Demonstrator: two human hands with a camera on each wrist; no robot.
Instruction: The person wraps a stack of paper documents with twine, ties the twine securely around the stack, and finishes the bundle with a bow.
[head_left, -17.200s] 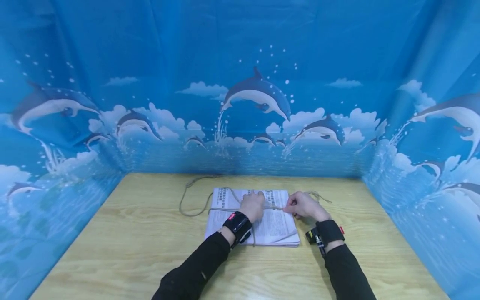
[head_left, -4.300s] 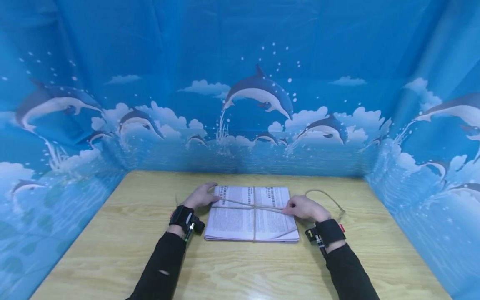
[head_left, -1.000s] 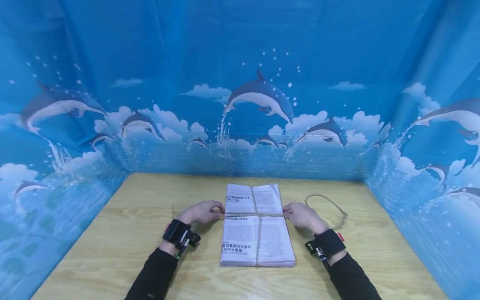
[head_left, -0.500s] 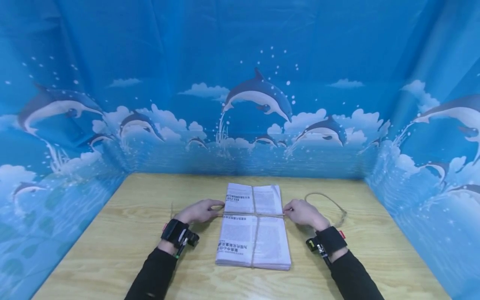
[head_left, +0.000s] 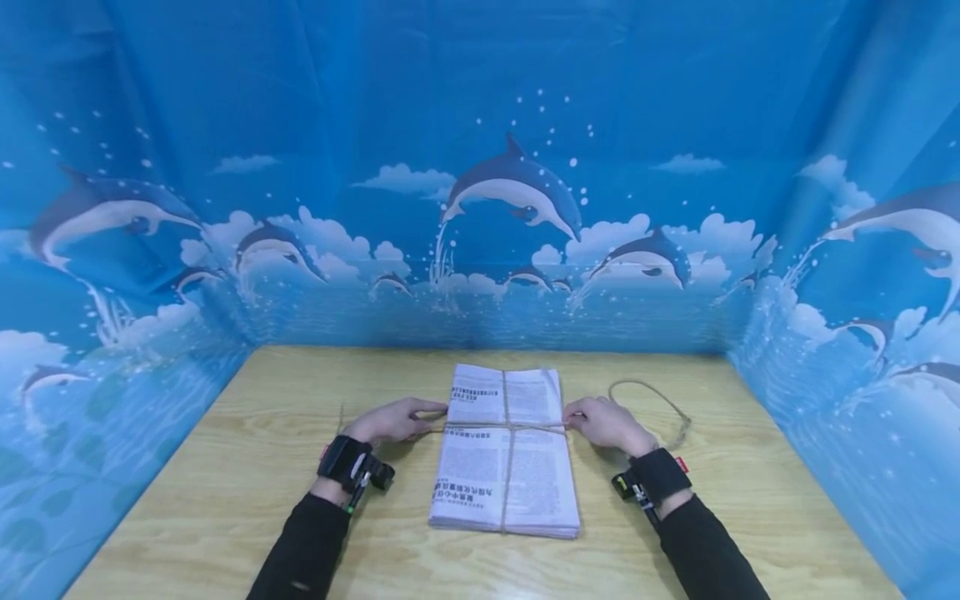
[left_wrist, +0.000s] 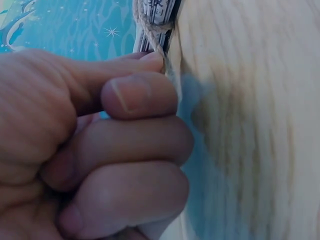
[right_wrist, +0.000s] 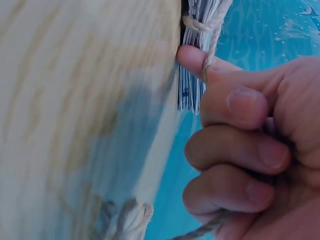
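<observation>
A stack of folded newspapers (head_left: 468, 467) lies upright-wise on the table, wrapped crosswise with thin brown twine (head_left: 509, 479). The strands cross a little above the stack's middle. At the left edge my left hand (head_left: 397, 421) pinches one end of the twine between thumb and index finger, the other fingers curled; its wrist view shows this twine (left_wrist: 157, 37) running off the stack's side. Opposite, my right hand (head_left: 607, 425) pinches the other twine end, and its index fingertip touches the paper edges. The right wrist view shows twine (right_wrist: 214, 47) looped at the stack's side.
A loose twine tail (head_left: 660, 396) curves over the table behind my right hand. A short tail (head_left: 342, 414) shows by my left wrist. The wooden table (head_left: 225, 500) is bordered by a blue dolphin-print curtain (head_left: 480, 308) at the back and sides.
Since about four seconds ago the newspaper stack has turned a quarter, from wide to tall, and the twine now forms a cross. Over the last second its near end has shifted slightly left.
</observation>
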